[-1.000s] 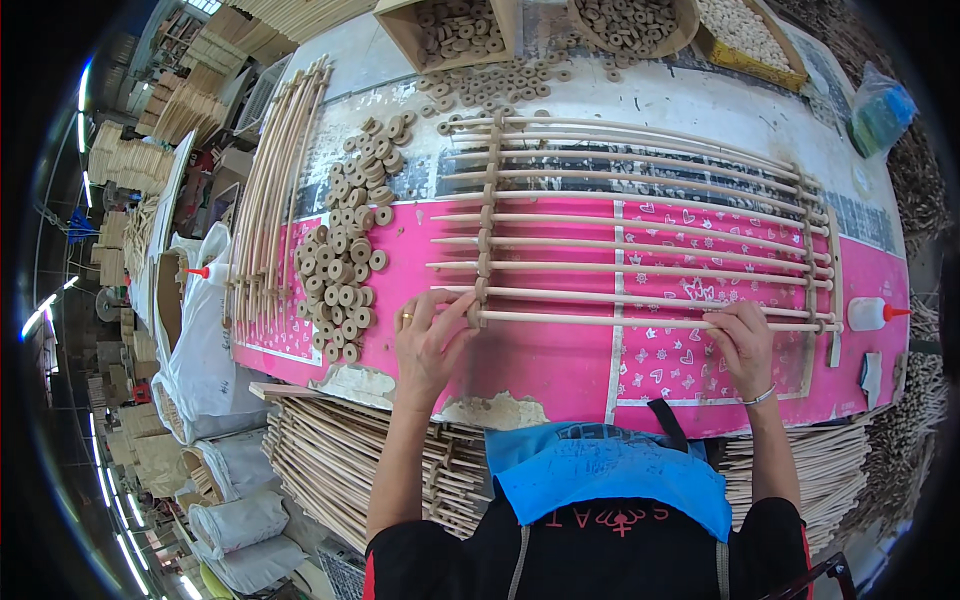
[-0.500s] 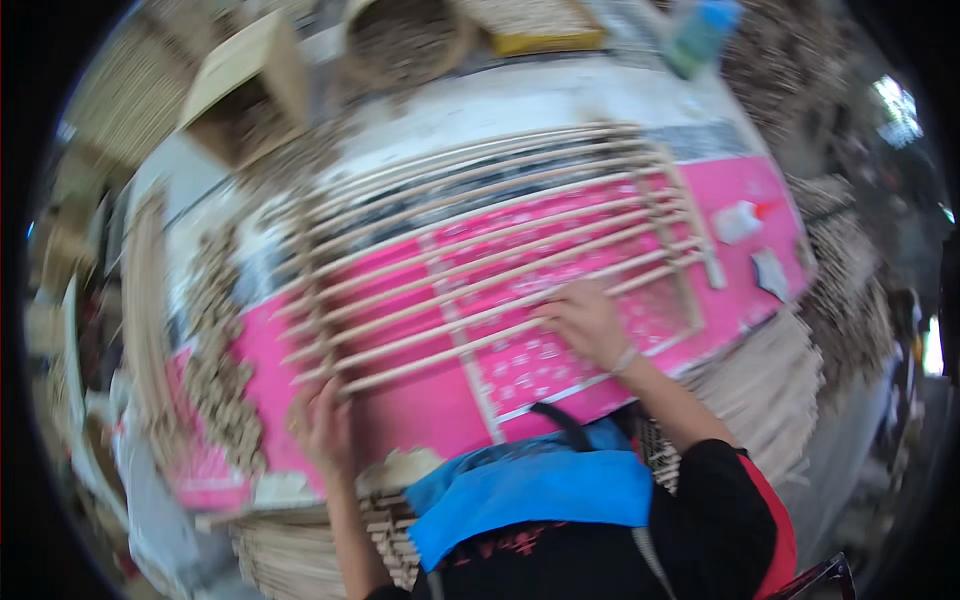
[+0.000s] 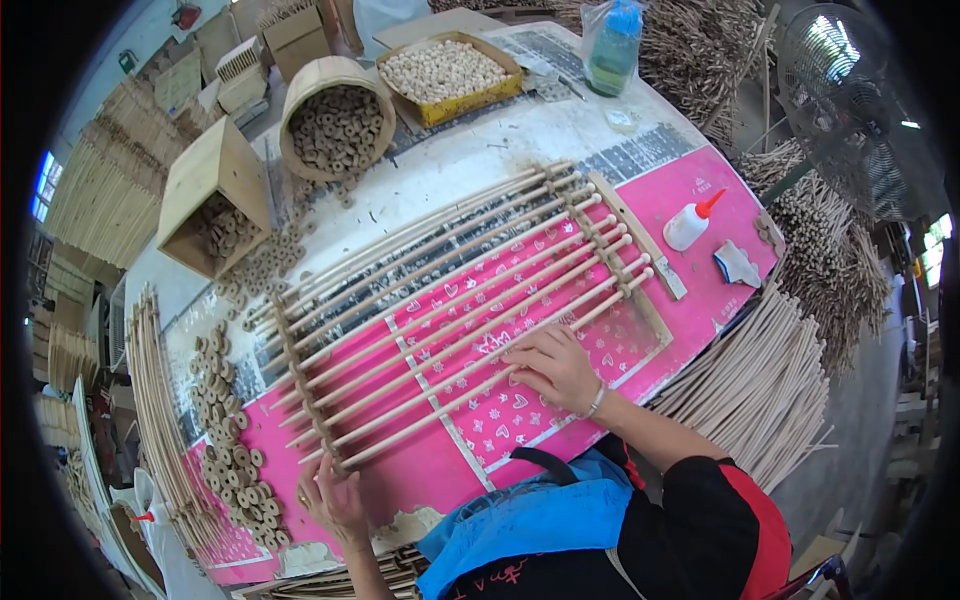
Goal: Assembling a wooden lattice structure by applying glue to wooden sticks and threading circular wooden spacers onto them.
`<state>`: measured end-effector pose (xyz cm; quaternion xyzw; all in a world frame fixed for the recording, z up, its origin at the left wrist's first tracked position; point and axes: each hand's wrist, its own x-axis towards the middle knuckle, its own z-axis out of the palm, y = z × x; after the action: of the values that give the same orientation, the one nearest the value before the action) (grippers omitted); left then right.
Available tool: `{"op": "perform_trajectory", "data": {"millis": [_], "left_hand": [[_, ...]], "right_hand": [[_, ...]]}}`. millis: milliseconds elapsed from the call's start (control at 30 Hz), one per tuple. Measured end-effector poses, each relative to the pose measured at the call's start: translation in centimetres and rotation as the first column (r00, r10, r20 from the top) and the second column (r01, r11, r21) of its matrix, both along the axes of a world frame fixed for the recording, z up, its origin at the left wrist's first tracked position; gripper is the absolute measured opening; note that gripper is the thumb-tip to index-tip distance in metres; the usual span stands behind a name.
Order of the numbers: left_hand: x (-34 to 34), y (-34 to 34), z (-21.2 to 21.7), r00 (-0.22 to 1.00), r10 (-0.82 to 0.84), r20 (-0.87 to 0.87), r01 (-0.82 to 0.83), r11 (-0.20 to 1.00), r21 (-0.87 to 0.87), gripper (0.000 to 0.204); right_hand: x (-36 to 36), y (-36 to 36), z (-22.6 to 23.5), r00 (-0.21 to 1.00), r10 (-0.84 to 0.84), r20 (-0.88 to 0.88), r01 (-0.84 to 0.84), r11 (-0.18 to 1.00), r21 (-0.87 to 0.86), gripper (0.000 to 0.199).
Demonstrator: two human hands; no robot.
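Note:
Several pale wooden rods (image 3: pixel 465 345) lie side by side over a pink patterned mat, slanting from lower left to upper right. Brown wooden rings (image 3: pixel 300 385) line up across the rods near their left ends, and a similar row crosses near the right ends. Some right ends carry round knobs. My right hand (image 3: pixel 555 368) has its fingers bent around the middle of the nearest rod. My left hand (image 3: pixel 335 503) is at that rod's left end, with thumb and forefinger about the last wooden ring; the exact contact is partly hidden.
Loose rings (image 3: pixel 240 480) are piled left, beside a rod bundle (image 3: pixel 150 400). Behind are a wooden box (image 3: pixel 205 190), a round tub of rings (image 3: pixel 300 80) and a yellow tray (image 3: pixel 450 112) of beads. A red-tipped glue bottle (image 3: pixel 687 228) stands right, near wooden strips (image 3: pixel 640 235).
The blurred view has become sharp and has tilted, bringing a fan into sight at the upper right. Both hands stay at about the same places along the nearest rod.

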<state>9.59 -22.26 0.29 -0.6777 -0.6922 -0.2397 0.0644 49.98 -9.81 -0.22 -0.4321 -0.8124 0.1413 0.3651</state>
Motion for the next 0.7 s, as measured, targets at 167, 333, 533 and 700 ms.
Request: {"op": "perform_trajectory", "data": {"millis": [167,333,533,700], "left_hand": [[4.1,7.1,3.8,0.984,-0.164,0.063,0.164,0.987,0.007,0.048],[7.2,18.1,4.4,0.904,-0.422,0.064,0.424,0.905,-0.019,0.044],[8.2,28.5,1.8,0.873,-0.482,0.067,0.487,0.868,-0.098,0.041],[8.6,33.1,0.3,0.849,-0.513,0.128,0.529,0.829,-0.182,0.035]], "right_hand": [[0.3,-4.6,0.2,0.994,-0.048,-0.099,0.019,0.960,-0.280,0.019],[0.3,-6.7,-1.2,0.941,-0.176,-0.287,0.049,0.914,-0.402,0.016],[0.4,-6.4,-1.0,0.938,-0.183,-0.294,0.044,0.905,-0.424,0.015],[0.9,-6.0,-1.0,0.931,-0.191,-0.311,0.037,0.897,-0.439,0.015]]}}
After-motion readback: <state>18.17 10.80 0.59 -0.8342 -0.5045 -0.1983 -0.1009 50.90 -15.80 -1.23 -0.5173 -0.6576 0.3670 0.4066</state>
